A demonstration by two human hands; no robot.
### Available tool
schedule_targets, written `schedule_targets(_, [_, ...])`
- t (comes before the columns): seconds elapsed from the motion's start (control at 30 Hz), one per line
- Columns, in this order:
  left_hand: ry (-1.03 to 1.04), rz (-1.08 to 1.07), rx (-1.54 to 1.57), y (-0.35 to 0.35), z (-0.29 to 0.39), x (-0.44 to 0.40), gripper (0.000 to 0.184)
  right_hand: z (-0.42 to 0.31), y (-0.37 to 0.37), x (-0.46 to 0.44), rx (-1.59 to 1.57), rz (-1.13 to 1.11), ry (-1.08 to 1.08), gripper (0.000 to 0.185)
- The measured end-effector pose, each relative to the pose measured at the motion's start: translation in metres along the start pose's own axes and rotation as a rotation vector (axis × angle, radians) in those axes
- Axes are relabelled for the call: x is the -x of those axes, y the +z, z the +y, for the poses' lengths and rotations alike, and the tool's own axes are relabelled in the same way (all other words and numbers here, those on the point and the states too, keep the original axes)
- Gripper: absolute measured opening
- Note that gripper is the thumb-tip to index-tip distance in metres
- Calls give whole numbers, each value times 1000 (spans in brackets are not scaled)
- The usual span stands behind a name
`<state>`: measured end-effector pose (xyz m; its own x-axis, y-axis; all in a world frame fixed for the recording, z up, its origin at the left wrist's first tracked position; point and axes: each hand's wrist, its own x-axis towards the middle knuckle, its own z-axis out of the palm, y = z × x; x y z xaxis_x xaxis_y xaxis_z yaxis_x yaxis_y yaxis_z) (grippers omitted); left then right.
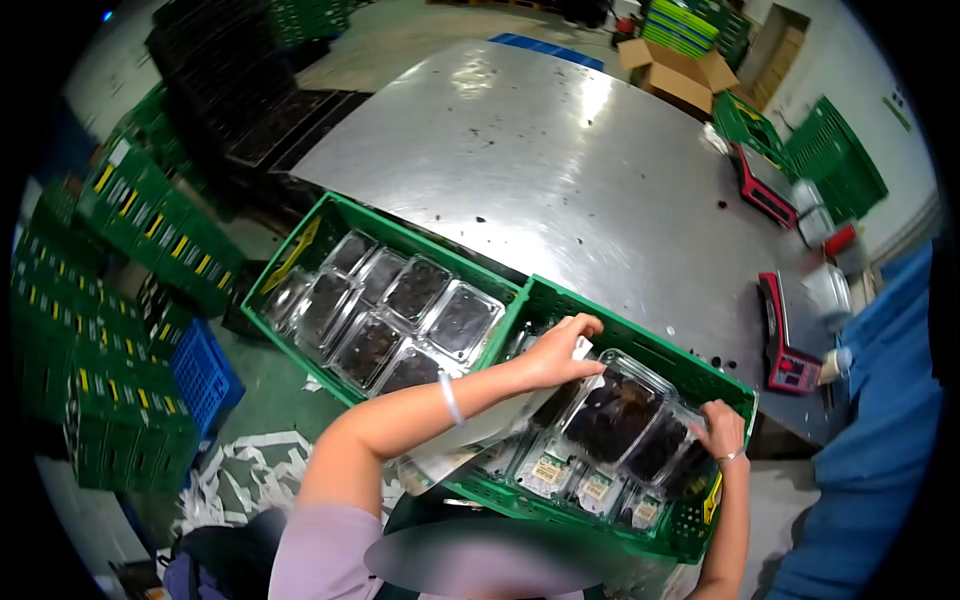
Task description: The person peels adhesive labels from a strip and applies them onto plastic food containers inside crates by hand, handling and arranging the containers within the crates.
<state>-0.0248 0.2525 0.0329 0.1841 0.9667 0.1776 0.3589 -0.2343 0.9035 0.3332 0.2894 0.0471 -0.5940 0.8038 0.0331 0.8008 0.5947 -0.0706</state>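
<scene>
My left hand [558,354] is over the right green crate [640,335], thumb and fingers curled around a small white piece, possibly a label. Just beside it a clear plastic box [615,412] of dark contents lies on top of others. My right hand [722,430] has its fingers curled at the right end of the clear boxes, by the crate's right wall; its fingertips are partly hidden. Along the near side of the crate stand several clear boxes with printed labels [594,490]. A pale sheet [480,435] shows below my left forearm.
A second green crate [290,240] of filled clear boxes adjoins on the left. Beyond is a metal table [500,130] with dark crumbs. Red scales [785,335] stand at right. Stacked green crates [130,420] and white paper strips [245,475] are at left.
</scene>
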Motion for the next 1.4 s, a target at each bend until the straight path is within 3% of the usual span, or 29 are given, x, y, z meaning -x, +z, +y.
schedule_targets(0.03, [26, 53, 17, -8, 12, -4, 55, 1, 0, -15, 149, 143, -46, 25])
schedule_targets(0.07, [-62, -104, 126, -18, 23, 5, 57, -1, -4, -26, 50, 215, -41, 24])
schedule_targets(0.1, [48, -136, 94, -30, 28, 18, 55, -18, -13, -34, -53, 272, -29, 23])
schedule_targets(0.17, [32, -262, 145, -60, 36, 58, 51, -54, -24, -51, -243, 258, 26, 21])
schedule_targets(0.23, [-98, -325, 102, -96, 31, 104, 44, -93, -25, -78, -296, 232, -83, 19])
schedule_targets(0.3, [-152, -261, -15, -139, 8, 149, 38, -138, -19, -113, -416, 210, -180, 17])
schedule_targets(0.37, [-408, -112, 28, -182, -31, 194, 34, -187, -7, -155, -547, 185, -276, 18])
schedule_targets(0.43, [-777, -13, -215, -220, -70, 215, 32, -230, 17, -200, -545, 47, -330, 22])
schedule_targets(0.5, [-745, 32, -483, -246, -152, 243, 38, -275, 44, -244, -608, -67, -303, 28])
schedule_targets(0.57, [-656, 233, -365, -263, -206, 247, 42, -306, 85, -287, -544, -135, -240, 35])
schedule_targets(0.63, [-700, 421, -288, -278, -209, 219, 54, -322, 138, -321, -425, -194, -104, 42])
schedule_targets(0.7, [-437, 539, -454, -285, -213, 202, 53, -332, 181, -344, -287, -299, -42, 60])
schedule_targets(0.77, [-406, 547, -620, -282, -211, 192, 47, -344, 216, -360, -219, -463, 148, 68])
schedule_targets(0.8, [-454, 472, -537, -278, -199, 188, 39, -350, 226, -360, -240, -467, 214, 72])
schedule_targets(0.87, [-584, 164, -313, -262, -182, 183, 35, -354, 249, -363, -259, -371, 305, 72])
schedule_targets(0.93, [-310, -34, -286, -230, -194, 190, 35, -359, 263, -355, -218, -184, 324, 69])
schedule_targets(0.97, [-389, -136, -249, -220, -195, 188, 39, -358, 264, -353, -214, -147, 316, 65])
schedule_targets(1.07, [-439, -147, -352, -192, -211, 184, 38, -363, 246, -348, -340, -59, 337, 54])
schedule_targets(1.2, [-356, -20, -331, -170, -210, 184, 32, -375, 214, -338, -529, 121, 201, 44])
schedule_targets(1.27, [-425, -101, -426, -168, -209, 178, 37, -385, 178, -335, -577, 246, 122, 37])
schedule_targets(1.4, [-513, -359, -641, -154, -209, 158, 52, -368, 101, -321, -911, 569, 216, 31])
